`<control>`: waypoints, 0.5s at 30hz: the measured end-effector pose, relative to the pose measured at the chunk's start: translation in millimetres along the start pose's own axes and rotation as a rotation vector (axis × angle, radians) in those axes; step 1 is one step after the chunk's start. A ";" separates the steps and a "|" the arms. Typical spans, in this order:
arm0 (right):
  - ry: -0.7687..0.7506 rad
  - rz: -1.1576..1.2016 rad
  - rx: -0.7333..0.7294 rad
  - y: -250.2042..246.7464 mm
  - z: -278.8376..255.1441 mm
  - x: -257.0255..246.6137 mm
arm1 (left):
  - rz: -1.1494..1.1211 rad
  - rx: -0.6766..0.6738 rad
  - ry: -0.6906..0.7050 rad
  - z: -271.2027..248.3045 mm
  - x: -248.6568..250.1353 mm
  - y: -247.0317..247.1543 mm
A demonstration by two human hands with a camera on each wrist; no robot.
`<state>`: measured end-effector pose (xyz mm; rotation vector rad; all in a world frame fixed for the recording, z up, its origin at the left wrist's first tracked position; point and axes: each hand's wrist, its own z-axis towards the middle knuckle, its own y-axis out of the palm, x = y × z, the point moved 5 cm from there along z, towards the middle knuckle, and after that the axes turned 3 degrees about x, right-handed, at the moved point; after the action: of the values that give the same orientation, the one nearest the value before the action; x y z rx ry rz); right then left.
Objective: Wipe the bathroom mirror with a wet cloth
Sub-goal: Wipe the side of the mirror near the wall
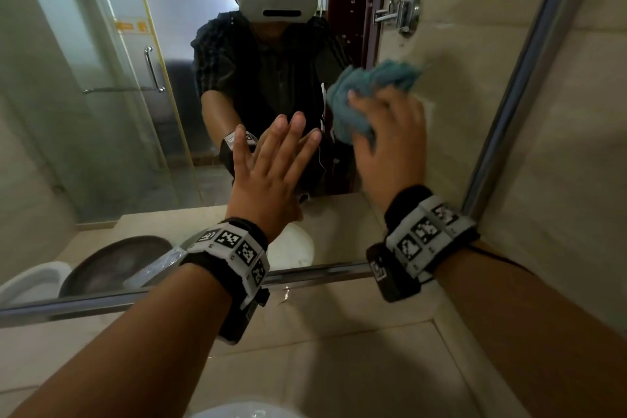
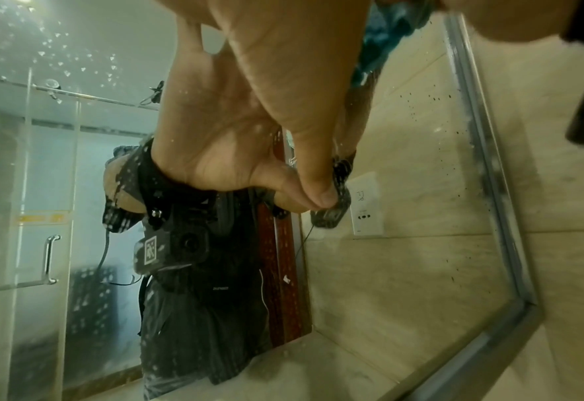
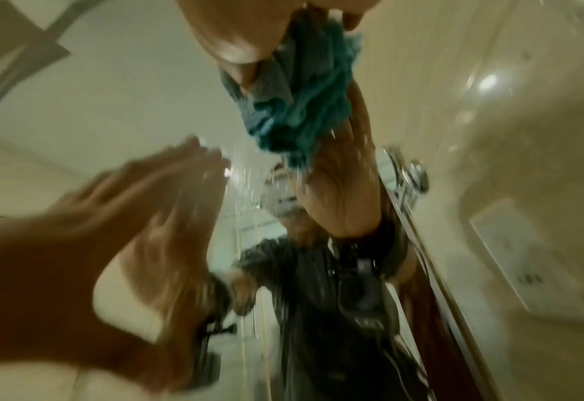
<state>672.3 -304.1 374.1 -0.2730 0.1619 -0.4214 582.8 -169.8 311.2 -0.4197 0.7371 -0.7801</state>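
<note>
1. Mirror (image 1: 112,132) glass fills the wall above the counter (image 1: 339,366), inside a metal frame (image 1: 522,85); every place below is given relative to that frame.
2. Bunched against the glass, near the frame's right-hand rail and well above its bottom rail, is the teal cloth (image 1: 366,92). The right hand (image 1: 390,139) presses it there, fingers curled over the wad and gripping it, probably so the wet fabric stays flat under the palm during a stroke.
3. Nearer the middle of the frame is the left hand (image 1: 271,163), fingers straight and spread, holding nothing. Its fingertips meet their own reflection, so it seems to rest on the glass, likely as a brace while the person leans over the counter.
4. Only the head view shows both hands side by side with the bottom rail beneath them.
5. The left wrist view shows what the head view barely does: droplets (image 2: 78,59) across the upper glass and dark specks (image 2: 431,97) close to the right rail, so much of the surface looks unwiped.
6. Though blurred, the right wrist view shows the cloth (image 3: 301,108) from below, pinched under the thumb, with wet streaks (image 3: 246,168) on the glass just beneath it.
</note>
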 end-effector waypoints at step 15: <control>-0.015 0.049 -0.204 29.1 -66.1 7.9 | 0.011 0.007 -0.029 -0.9 6.3 1.6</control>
<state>676.6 -296.9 301.9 -0.4715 0.1965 -0.3548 586.0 -173.6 306.8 -0.4198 0.7089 -0.7650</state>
